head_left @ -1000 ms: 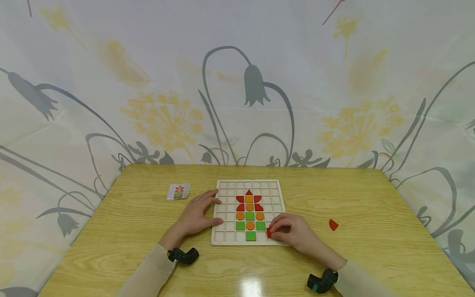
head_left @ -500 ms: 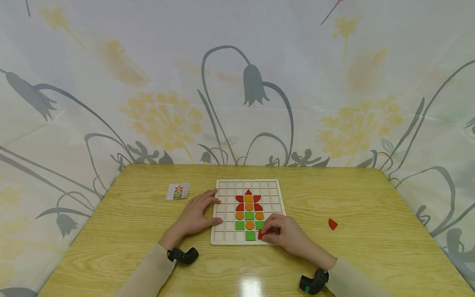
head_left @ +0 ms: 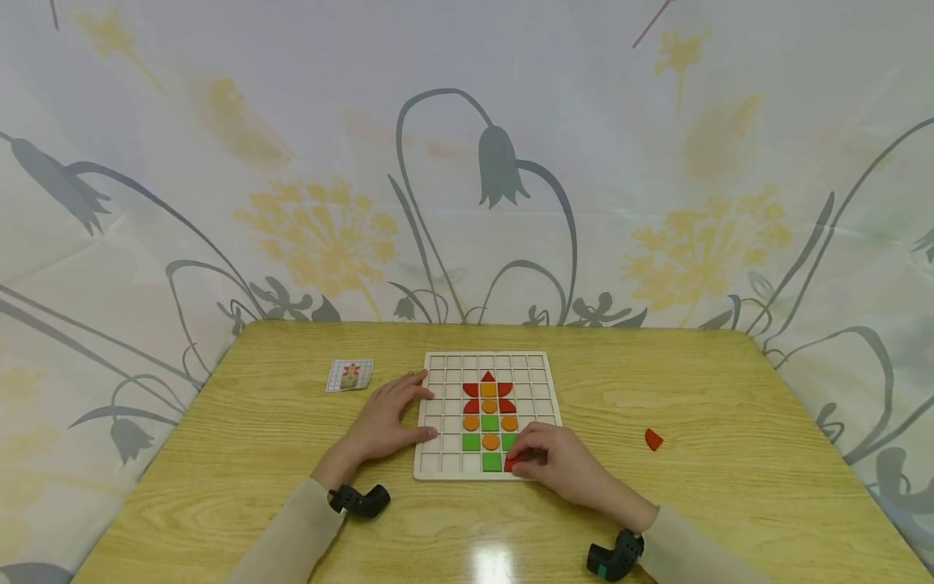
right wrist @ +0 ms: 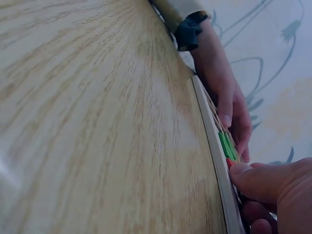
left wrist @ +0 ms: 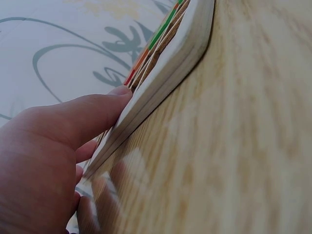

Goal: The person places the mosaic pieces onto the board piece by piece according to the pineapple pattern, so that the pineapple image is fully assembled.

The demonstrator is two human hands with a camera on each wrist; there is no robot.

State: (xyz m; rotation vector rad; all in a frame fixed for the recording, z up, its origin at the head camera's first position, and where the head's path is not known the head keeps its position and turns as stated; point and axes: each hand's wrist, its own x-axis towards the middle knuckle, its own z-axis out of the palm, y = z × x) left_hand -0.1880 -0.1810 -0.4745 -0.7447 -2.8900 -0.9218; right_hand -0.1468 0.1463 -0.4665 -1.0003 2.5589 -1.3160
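A white gridded board (head_left: 447, 377) lies on the table, with red, orange and green tiles forming a flower-like figure in its cells. My right hand (head_left: 563, 462) pinches a red tile (head_left: 512, 465) at the bottom row, just right of the lowest green square (head_left: 492, 462); fingers cover part of its shape. In the right wrist view that red tile (right wrist: 229, 163) shows at the thumb tip, low over the board's near edge. My left hand (head_left: 388, 418) rests at the board's left side, fingers spread and thumb on the rim, as the left wrist view also shows.
A loose red quarter-circle tile (head_left: 653, 440) lies on the wooden table (head_left: 730, 487) to the right. Left of the board is a small pattern card (head_left: 350, 375) printed with a similar figure. A flower-printed cloth (head_left: 292, 162) hangs behind the table.
My right hand has moved left along the bottom row with the red tile, which has come down beside the lowest green square. My left hand has stayed in place.
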